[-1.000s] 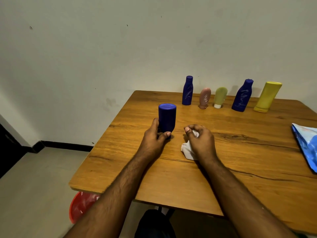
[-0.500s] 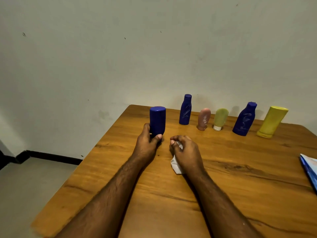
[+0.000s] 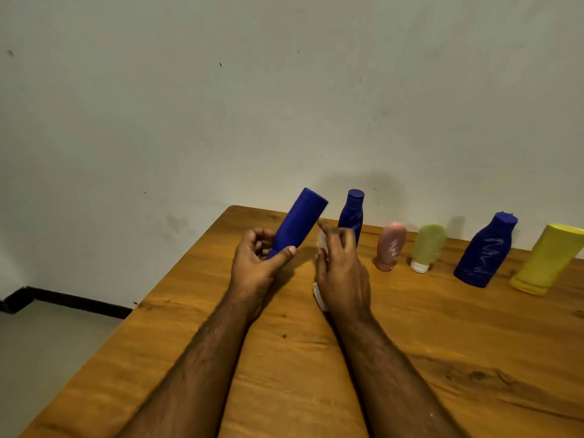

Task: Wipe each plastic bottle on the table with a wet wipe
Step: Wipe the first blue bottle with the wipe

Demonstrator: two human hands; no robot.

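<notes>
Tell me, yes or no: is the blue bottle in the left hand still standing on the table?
No: the left hand grips the blue bottle tilted and lifted clear of the table.

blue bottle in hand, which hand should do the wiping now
Right. The right hand already holds the wet wipe beside the tilted blue bottle, while the left hand grips the bottle's lower end and is busy steadying it.

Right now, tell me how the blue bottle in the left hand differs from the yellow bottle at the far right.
The blue plastic bottle is lifted and tilted in the left hand; the yellow plastic bottle stands on the wooden table, untouched. Both are smooth plastic.
</notes>
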